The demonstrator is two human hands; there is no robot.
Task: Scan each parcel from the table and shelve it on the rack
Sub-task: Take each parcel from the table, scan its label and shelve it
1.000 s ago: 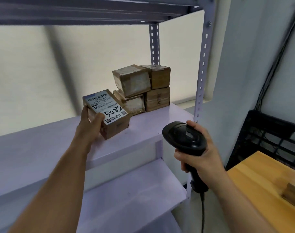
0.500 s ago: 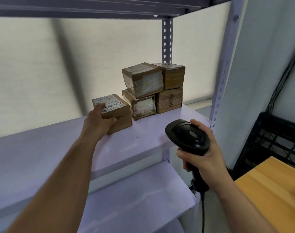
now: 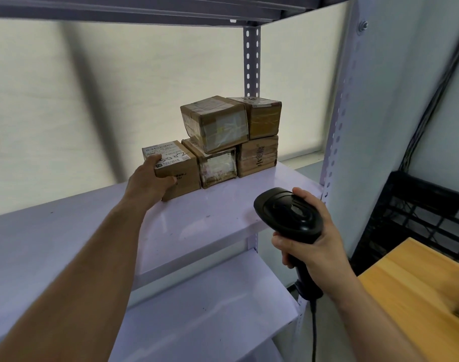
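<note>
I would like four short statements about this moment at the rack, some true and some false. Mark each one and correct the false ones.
1. The left hand grips the labelled parcel. True.
2. The right hand holds a white scanner. False: the scanner is black.
3. The labelled parcel lies on top of the other parcels. False: it stands on the shelf, beside the stack of four parcels.
4. A cable hangs down from the scanner's handle. True.
</note>
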